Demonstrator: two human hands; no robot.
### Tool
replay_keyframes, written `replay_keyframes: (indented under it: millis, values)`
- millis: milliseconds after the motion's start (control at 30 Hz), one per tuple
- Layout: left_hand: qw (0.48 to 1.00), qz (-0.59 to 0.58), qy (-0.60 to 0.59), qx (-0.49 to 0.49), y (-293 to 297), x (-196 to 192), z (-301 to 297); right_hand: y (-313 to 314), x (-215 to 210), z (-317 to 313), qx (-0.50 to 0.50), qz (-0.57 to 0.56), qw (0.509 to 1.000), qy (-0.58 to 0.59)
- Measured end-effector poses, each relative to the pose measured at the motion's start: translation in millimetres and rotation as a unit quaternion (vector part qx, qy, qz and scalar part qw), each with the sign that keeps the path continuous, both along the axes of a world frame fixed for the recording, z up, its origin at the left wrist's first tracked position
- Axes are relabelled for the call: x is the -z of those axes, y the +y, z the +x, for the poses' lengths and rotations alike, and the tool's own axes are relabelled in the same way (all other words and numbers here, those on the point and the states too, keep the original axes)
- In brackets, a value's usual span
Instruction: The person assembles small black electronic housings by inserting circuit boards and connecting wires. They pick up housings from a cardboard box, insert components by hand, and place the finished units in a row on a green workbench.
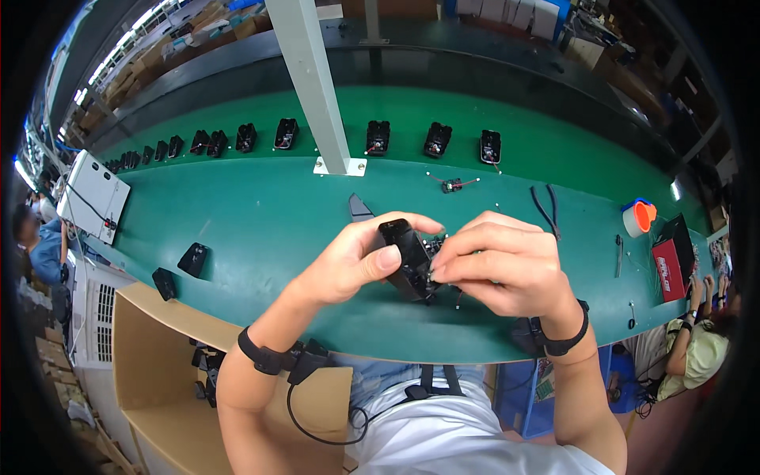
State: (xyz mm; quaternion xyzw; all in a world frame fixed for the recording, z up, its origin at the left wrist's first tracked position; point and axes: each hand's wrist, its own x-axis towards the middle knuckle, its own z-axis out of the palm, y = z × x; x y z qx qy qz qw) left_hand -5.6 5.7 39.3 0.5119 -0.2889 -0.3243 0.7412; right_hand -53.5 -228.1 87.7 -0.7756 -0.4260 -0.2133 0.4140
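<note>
Above the near part of the green bench, my left hand [344,265] grips a black plastic housing [408,265], its thumb pressed on the near face. Small dark parts show along the housing's right side. There my right hand [507,265] has its thumb and fingertips pinched together; what lies between them is too small and covered to name. Just behind the left hand, a dark wedge-shaped plastic piece [360,207] rests on the bench. A small black component with red leads [452,185] lies farther back.
Black housings with parts inside [378,138] line the far green strip. A grey post [313,87] rises from the bench. Pliers [546,212], an orange-and-white cup [638,217] and a red box [673,261] stand right; two black covers [192,259] and a cardboard box [158,332] left. People sit at both sides.
</note>
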Motion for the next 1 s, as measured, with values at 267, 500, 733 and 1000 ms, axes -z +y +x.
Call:
replay_keyframes:
  millis: [267,500,733,1000]
  values:
    - [0.999,0.015,-0.034,0.022,-4.5,4.3,0.3,9.4,6.3,-8.2,0.034,0.004,0.999,-0.042]
    - [0.993,0.099,-0.055,-0.028,-7.3,-0.9,-4.1,8.7,4.2,-17.4,0.076,-0.068,0.993,-0.051]
    - [0.996,0.045,-0.078,-0.01,-5.6,1.1,-0.6,16.5,10.7,-12.6,0.038,0.032,0.995,0.088]
    - [0.994,0.026,-0.067,-0.081,-14.3,5.6,-5.8,17.6,17.9,-1.5,0.033,0.088,0.967,0.238]
